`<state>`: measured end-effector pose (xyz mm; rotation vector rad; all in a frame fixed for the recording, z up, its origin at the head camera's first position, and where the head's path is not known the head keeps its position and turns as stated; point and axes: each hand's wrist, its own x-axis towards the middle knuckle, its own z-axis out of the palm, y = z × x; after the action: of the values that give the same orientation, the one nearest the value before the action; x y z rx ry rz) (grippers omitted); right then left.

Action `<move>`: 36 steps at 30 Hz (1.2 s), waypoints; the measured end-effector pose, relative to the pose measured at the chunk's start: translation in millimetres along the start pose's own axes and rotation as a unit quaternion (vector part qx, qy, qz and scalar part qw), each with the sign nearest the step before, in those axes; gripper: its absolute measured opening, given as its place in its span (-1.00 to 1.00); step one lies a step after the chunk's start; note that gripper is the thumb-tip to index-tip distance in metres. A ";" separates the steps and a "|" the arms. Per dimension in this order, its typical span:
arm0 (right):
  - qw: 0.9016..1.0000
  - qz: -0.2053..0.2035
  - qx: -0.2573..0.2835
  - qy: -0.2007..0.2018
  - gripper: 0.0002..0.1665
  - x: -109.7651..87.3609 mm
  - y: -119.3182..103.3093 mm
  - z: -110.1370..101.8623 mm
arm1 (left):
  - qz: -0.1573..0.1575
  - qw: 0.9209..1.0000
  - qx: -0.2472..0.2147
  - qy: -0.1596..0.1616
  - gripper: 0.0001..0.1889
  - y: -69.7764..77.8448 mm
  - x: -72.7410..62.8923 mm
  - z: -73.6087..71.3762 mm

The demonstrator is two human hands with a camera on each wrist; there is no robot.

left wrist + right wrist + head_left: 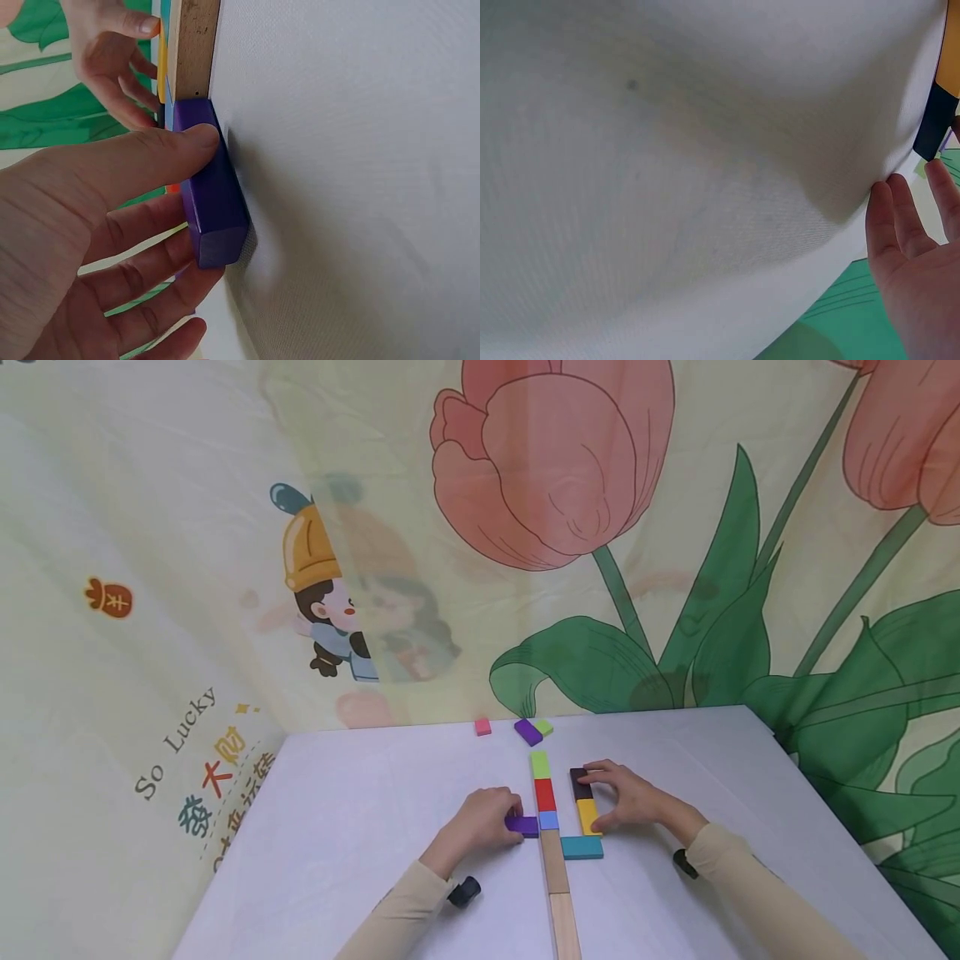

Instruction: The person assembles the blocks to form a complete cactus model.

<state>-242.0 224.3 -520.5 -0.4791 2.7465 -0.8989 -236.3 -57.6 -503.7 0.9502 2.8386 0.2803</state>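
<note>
A column of blocks lies on the white-covered table: light green (540, 765), red (545, 794) and blue (548, 820) blocks, then two wooden blocks (555, 862). At its left side my left hand (483, 814) grips a purple block (214, 195) between thumb and fingers, its inner end against the column. To the right, my right hand (633, 795) spans a black block (579, 783) and a yellow block (587, 814), set end to end. Its thumb touches the yellow block and a fingertip is at the black one's far end. Below the yellow block, a teal block (582, 847) extends sideways from the column.
Near the table's far edge lie a pink block (482, 727), another purple block (528, 732) and a light green block (544, 727). Behind the table (337, 793) hangs a printed cloth (405, 427) with tulips. A black device (463, 892) sits by the left wrist.
</note>
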 end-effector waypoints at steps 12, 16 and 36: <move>1.000 0.005 -0.002 0.001 -0.12 1.2 2.1 1.8 | 0.003 1.000 -0.006 0.002 -0.69 4.2 -4.5 -1.7; 1.000 0.007 0.004 -0.001 -0.12 1.2 1.0 1.1 | 0.004 1.000 -0.007 0.002 -0.69 5.6 -5.7 -2.8; 1.000 0.006 0.000 -0.004 -0.10 0.7 -1.2 -0.7 | -0.037 0.995 -0.050 0.073 -0.72 -19.9 17.6 -22.6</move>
<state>-242.5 223.5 -519.3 -0.4647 2.7396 -0.8930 -266.0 -65.5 -487.2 0.8351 2.9499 0.4990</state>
